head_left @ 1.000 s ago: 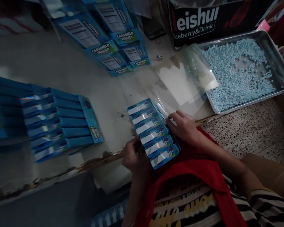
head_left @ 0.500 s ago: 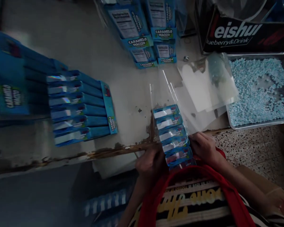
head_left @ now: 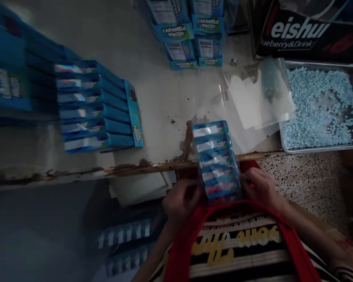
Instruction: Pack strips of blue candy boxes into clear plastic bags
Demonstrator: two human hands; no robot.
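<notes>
A row of small blue candy boxes [head_left: 216, 152] lies inside a clear plastic bag [head_left: 222, 94], spanning the table edge and reaching down against my apron. At its left side my left hand [head_left: 181, 199] is closed, fingers pinched at the bag's edge. My right hand [head_left: 260, 186], closed too, pinches the bag's opposite edge. The bag's far end stretches flat over the table beyond the boxes. Exact fingertip contact is dim and partly blurred.
Display packs of blue candy boxes [head_left: 98, 111] stand at left, with more packs [head_left: 182, 35] at the back. On the right are a metal tray [head_left: 320, 149] of small pale-blue candies, plastic sheets [head_left: 247, 102] and a black carton [head_left: 300, 35]. The worn table edge [head_left: 153, 167] runs across.
The view has shifted slightly, so the table edge appears higher. Both hands stay at the bag's sides, a little farther apart, and the candy boxes sit slightly less evenly.
</notes>
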